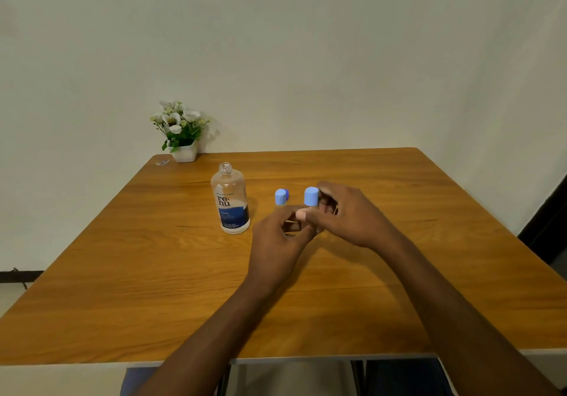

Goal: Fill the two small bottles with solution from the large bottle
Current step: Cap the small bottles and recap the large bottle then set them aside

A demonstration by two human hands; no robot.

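From the head camera, both hands meet over the middle of the wooden counter (pixel 153 273) around a small clear bottle with a light-blue cylindrical cap (pixel 311 196). The left hand (pixel 280 236) is curled on the bottle's lower body, thumb up against its front, while the right hand (pixel 352 214) is closed round its far side just below the cap, fingers bent in behind it. The bottle's body is almost wholly hidden by the fingers, so how full it is cannot be told.

The step in hand looks like working this cap. It goes best with the left hand keeping the body upright and steady, and the right hand turning the cap straight on its axis without squeezing the soft wall. Whether the cap is going on or coming off cannot be read here.

The second small clear bottle with a light-blue cap (pixel 280 197) stands upright just left of the held one, close beyond the left hand's fingertips; a darker blue piece shows behind its cap. The large clear plastic solution bottle with a blue-and-white label (pixel 230 202) stands open-necked, uncapped, further left, apart from both hands. A white pot of white flowers (pixel 181 132) sits at the far left corner.
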